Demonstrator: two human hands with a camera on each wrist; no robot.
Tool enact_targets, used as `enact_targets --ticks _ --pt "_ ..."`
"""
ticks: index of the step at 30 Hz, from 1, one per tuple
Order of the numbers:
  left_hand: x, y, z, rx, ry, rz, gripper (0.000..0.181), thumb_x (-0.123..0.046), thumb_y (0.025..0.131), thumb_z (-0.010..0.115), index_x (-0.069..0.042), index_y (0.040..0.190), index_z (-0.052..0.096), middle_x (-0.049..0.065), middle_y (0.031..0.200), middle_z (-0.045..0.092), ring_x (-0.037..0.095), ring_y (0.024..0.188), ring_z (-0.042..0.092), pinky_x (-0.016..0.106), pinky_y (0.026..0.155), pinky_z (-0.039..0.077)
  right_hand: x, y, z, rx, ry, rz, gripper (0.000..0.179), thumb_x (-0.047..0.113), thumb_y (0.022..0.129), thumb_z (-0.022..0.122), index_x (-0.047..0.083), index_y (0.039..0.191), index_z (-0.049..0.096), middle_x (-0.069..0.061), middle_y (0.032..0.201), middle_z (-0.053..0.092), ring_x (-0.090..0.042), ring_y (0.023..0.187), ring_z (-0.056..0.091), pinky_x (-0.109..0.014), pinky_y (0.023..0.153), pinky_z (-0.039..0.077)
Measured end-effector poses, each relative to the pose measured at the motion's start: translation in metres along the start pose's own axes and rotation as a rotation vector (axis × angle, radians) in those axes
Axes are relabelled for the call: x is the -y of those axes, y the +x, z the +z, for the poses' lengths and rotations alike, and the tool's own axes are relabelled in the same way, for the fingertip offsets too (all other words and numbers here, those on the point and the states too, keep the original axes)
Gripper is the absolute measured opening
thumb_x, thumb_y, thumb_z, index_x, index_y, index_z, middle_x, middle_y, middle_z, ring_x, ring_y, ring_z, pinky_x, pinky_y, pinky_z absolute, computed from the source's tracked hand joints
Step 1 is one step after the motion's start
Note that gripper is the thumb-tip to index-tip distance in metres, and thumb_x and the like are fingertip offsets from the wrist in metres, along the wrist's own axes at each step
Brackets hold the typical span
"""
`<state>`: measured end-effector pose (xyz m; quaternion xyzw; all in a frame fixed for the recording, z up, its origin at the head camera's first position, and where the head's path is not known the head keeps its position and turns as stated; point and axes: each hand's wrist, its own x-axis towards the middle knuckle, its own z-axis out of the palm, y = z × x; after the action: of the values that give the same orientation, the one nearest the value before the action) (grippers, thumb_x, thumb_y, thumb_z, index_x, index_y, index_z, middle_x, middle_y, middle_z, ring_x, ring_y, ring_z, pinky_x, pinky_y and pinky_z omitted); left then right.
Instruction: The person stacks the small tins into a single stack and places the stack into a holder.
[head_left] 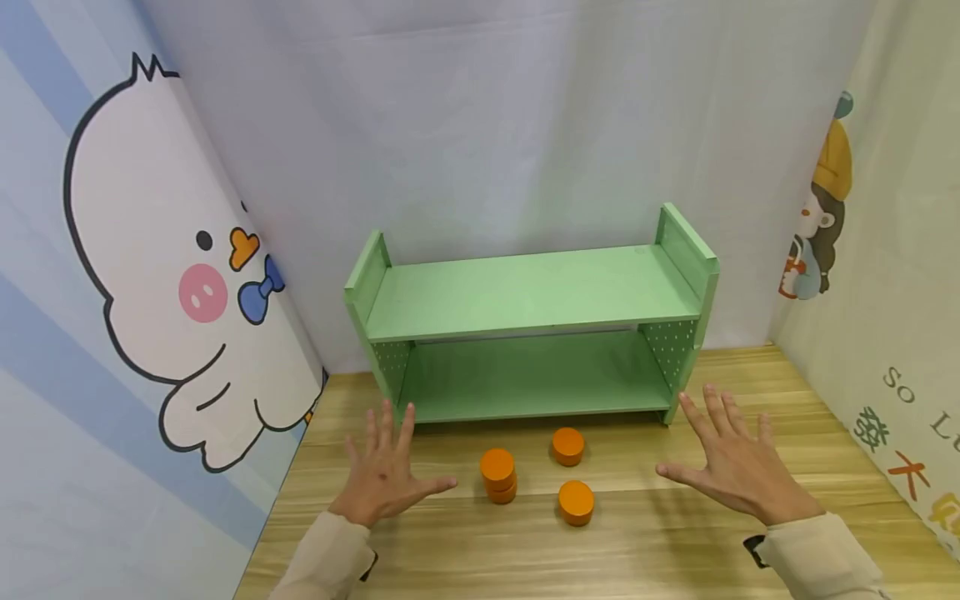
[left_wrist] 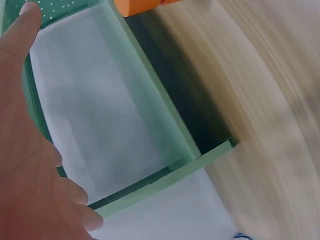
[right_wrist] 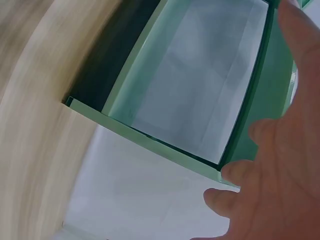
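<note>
My left hand (head_left: 382,475) is spread above the table, palm down, just left of a stack of two orange round blocks (head_left: 498,468). Two single orange blocks lie to the right of the stack, one nearer the shelf (head_left: 567,447) and one closer to me (head_left: 576,502). On the other side, my right hand (head_left: 738,467) also hovers with fingers spread and holds nothing. Behind the blocks stands a light green two-tier shelf (head_left: 532,292). In the left wrist view, an orange block (left_wrist: 135,6) shows at the top edge, beyond the shelf's lower board.
The wooden table (head_left: 465,558) runs back to a pale curtain (head_left: 525,125). A cloth with a cartoon duck (head_left: 165,275) hangs along the left, and a printed cloth (head_left: 885,275) borders the right side. The shelf's raised end panels (head_left: 690,250) have small holes lower down.
</note>
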<state>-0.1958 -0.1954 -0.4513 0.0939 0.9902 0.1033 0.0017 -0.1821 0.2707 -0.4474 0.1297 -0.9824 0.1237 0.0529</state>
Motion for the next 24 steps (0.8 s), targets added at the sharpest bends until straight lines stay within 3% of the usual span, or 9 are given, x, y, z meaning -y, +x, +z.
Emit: enact_targets --ticks 11,16,24 --pt "0.001 0.005 0.017 -0.004 -0.146 -0.007 0.123 -0.079 0.078 0.062 -0.004 0.16 0.008 0.031 0.161 0.003 0.05 0.147 0.003 0.08 0.109 0.011 -0.002 -0.001 0.014 -0.005 0.098 -0.032 0.107 0.061 0.086 0.067 -0.001 0.158 0.019 -0.035 0.158 0.013 -0.054 0.144 0.015 -0.083 0.105 0.008" --pt "0.0 0.006 0.024 -0.002 -0.202 -0.013 0.122 -0.077 0.079 0.063 -0.002 0.159 0.011 0.031 0.161 0.005 0.05 0.147 0.007 0.077 0.111 0.014 -0.001 -0.001 0.022 -0.006 0.122 -0.043 0.106 0.06 0.085 0.07 -0.007 0.154 0.025 -0.035 0.157 0.019 -0.053 0.142 0.021 -0.078 0.109 0.014" --pt "-0.006 0.008 0.033 -0.053 -0.312 0.021 0.119 -0.07 0.079 0.071 0.002 0.158 0.019 0.032 0.158 0.02 0.05 0.143 0.024 0.068 0.115 0.024 0.0 0.0 0.033 -0.033 0.177 -0.06 0.104 0.055 0.082 0.076 -0.013 0.149 0.033 -0.036 0.152 0.03 -0.055 0.136 0.032 -0.071 0.11 0.025"
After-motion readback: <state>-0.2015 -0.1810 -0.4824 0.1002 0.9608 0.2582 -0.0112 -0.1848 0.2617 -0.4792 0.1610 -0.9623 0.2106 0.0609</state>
